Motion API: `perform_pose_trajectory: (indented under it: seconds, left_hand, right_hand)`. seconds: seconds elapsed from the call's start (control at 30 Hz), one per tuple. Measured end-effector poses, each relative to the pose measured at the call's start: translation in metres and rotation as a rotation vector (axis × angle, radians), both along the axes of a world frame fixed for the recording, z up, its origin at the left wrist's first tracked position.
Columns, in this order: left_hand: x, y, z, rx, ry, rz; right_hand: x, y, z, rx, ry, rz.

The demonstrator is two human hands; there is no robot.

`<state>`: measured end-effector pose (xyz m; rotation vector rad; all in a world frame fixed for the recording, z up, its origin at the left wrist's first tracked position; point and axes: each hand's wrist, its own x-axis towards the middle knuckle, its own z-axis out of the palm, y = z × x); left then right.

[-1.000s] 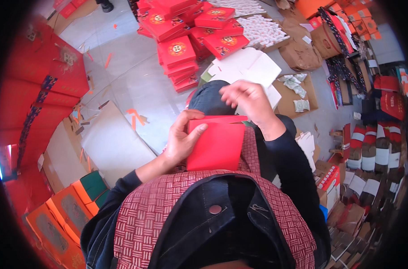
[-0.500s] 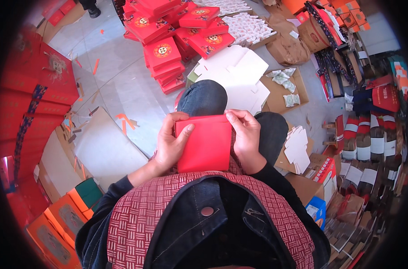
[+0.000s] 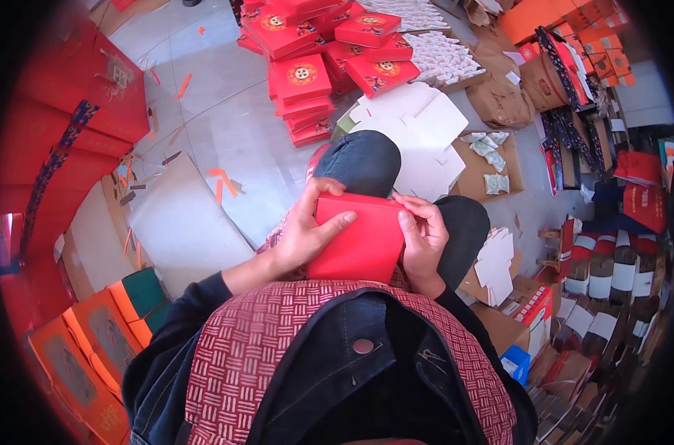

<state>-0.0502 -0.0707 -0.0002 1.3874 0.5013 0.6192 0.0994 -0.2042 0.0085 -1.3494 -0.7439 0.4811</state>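
Observation:
A plain red box (image 3: 359, 241) lies over my lap, its flat face turned up and its body slightly tilted. At its left side, my left hand (image 3: 301, 236) grips it, thumb on the upper face and fingers around the far left corner. My right hand (image 3: 426, 245) holds the right side, with bent fingers at the far right corner and thumb along the edge. The underside and contents of the box are hidden. A red patterned apron (image 3: 237, 334) covers my body below it. Just beyond my knees lie white flat carton blanks (image 3: 418, 122).
Decorated red boxes (image 3: 301, 74) are piled ahead, beside many small white packets (image 3: 444, 59). A shallow cardboard box (image 3: 519, 178) holds several packets at the right. Large red cartons (image 3: 92, 89) stand left, above a pale board (image 3: 185, 222). Orange boxes (image 3: 74, 356) sit lower left; bundled stacks (image 3: 600, 271) fill the right.
The head view has shifted, so the surroundings sit farther right. Both hands still hold the red box, which has tilted a little; the left fingers now reach farther over its far left corner.

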Motion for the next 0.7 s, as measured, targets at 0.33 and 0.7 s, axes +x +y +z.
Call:
perform_pose_trajectory:
  seconds: [0.33, 0.7]
  left_hand:
    - [0.003, 0.01, 0.007, 0.208, -0.002, -0.135]
    - [0.003, 0.019, -0.02, -0.234, -0.043, 0.031]
  right_hand:
    - [-0.013, 0.006, 0.009, -0.127, -0.003, 0.052]
    - [0.028, 0.02, 0.022, -0.126, 0.127, 0.335]
